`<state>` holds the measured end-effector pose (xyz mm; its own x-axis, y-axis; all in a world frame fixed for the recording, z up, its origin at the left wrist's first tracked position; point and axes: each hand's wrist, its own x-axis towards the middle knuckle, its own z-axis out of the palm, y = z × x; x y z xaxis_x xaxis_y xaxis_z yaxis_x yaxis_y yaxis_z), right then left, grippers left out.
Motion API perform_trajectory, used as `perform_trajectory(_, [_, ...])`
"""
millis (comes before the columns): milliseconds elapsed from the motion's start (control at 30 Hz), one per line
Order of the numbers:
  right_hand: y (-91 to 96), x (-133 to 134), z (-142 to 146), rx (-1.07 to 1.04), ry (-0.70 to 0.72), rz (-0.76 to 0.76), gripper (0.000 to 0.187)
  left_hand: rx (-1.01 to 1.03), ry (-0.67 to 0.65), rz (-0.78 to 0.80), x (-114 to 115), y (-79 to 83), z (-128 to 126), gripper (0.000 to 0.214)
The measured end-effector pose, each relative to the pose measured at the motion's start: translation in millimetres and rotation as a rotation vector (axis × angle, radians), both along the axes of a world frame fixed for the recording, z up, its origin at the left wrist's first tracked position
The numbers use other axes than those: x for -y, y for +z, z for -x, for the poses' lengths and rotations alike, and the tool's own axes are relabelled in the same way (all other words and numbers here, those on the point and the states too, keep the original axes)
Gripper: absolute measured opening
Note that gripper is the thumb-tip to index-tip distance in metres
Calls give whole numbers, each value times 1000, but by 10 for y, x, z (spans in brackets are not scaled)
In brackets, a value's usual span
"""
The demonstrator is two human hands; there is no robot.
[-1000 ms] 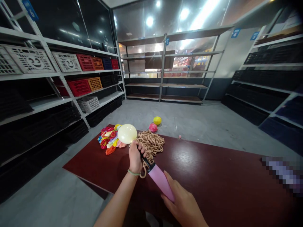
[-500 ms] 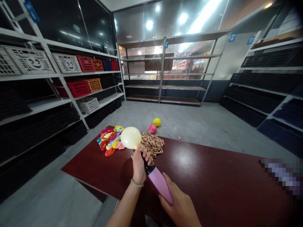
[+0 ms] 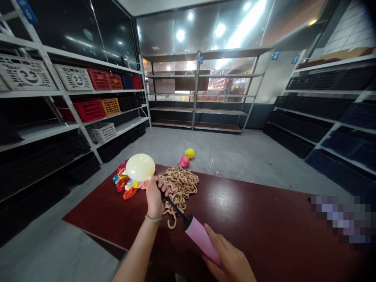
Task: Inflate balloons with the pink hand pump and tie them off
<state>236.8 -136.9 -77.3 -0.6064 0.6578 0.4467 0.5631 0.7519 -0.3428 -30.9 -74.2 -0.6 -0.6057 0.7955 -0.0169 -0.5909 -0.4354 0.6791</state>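
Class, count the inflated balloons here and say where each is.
3: a cream balloon in the left hand; a pink balloon and a yellow balloon on the floor past the table. Some may be hidden.

White metal shelving (image 3: pixel 73 92), plastic crates (image 3: pixel 100 79), concrete floor (image 3: pixel 188 147), glass wall (image 3: pixel 182 35)

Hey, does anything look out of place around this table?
Yes: an inflated yellow balloon and a pink balloon lie on the concrete floor beyond the dark red table, as if they had rolled off.
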Motion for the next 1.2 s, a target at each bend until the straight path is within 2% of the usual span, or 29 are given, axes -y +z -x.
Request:
perform_trajectory(133, [1,-29,-59,28,-17,-78,83,20,17,-31,2,66,123,24])
perform_trajectory(233, [-2,-87,-28,39,-47,-71,83,32,45,-40,23,41,109,26])
perform_trajectory(400, [15,-201,205,45,-70,9,77,48,70,17,36,-113,-95,26])
perform_trajectory(600, [-3,-222,484,44,-115,47,70,68,-33,77,28,-243,-379,31])
perform_trajectory(700, [-63,-190,387,36,-99,25,75,35,-68,56,-27,-262,-381,32])
perform_trajectory(800, [-98,-145,124,31,-50,-13,77,29,-53,28,-122,-253,-307,30])
perform_trajectory(1000, [-5,-53,-403,82,-38,-90,70,60,-32,-11,-280,-116,-111,22])
perform_trajectory(1100, [3,-46,-436,79,-52,-109,66,67,-11,-12,-286,-69,-59,21])
perform_trajectory(1200, [-28,-82,-294,58,-96,-106,65,70,11,-10,-249,-84,-71,22])
